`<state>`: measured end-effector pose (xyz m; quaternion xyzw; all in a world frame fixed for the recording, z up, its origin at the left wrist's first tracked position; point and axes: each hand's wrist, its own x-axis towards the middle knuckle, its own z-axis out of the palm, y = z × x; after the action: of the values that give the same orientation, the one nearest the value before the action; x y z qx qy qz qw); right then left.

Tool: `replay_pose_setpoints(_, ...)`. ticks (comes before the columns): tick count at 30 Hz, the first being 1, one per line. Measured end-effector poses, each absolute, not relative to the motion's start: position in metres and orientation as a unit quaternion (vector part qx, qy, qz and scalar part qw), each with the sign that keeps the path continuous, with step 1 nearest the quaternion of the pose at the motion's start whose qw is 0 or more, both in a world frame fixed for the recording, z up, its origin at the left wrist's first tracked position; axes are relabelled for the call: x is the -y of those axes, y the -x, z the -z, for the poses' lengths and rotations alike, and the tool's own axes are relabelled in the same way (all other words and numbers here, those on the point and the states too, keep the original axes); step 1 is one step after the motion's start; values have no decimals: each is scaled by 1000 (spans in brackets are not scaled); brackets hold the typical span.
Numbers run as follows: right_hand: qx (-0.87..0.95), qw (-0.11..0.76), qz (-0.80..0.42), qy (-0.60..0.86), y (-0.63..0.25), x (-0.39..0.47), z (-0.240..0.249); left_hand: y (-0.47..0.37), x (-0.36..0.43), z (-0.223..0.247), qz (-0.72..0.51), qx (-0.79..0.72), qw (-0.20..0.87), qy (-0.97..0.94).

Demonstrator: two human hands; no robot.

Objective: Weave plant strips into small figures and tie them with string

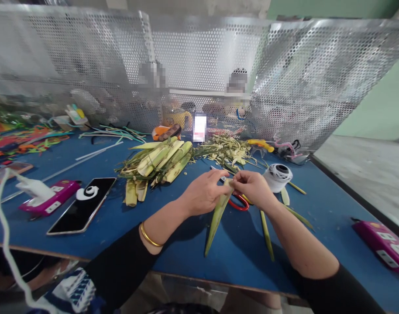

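Observation:
My left hand (202, 192) pinches the upper end of a long pale-green leaf (216, 218), its pointed tip hanging toward me. At that same end, the thumb and fingers of my right hand (252, 185) are closed on the leaf as well. Just under my hands lie scissors with red handles (241, 205), partly hidden. A cone of white thread (278, 176) stands beside my right wrist. Narrow leaf pieces (267, 237) lie on the blue table below my right forearm. Left of my hands is a heap of broad green leaf sheaths (160, 161).
A phone (83, 209) and a purple power strip (52, 196) lie on the left, another purple strip (383, 244) on the right. Leaf scraps (224, 148) and a yellow-handled tool (261, 144) are farther back. A perforated metal screen (202, 52) closes off the rear.

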<state>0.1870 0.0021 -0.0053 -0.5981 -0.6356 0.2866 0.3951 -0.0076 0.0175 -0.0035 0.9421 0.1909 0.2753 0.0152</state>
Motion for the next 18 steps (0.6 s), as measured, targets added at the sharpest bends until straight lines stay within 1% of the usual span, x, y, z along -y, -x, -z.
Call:
replay_pose_setpoints(3,631,394,-296,599,-185,-1,4,11,-19,-2,-241,-196,-10,-950)
replay_pose_setpoints(5,632,392,-298,598,-185,-1,4,10,-18,-1,-235,-218,-1,-947)
replay_pose_setpoints(8,632,391,-310,593,-185,-1,5,6,-16,5,-248,-281,62,-925)
replay_pose_setpoints(12,626,399,-334,580,-185,-2,7,-3,-14,16,-300,-404,206,-839)
replay_pose_setpoints(14,635,392,-336,574,-184,-2,8,-6,-14,19,-330,-418,262,-805)
replay_pose_setpoints(18,673,362,-316,563,-179,-1,9,-8,-12,18,-368,-409,282,-786)
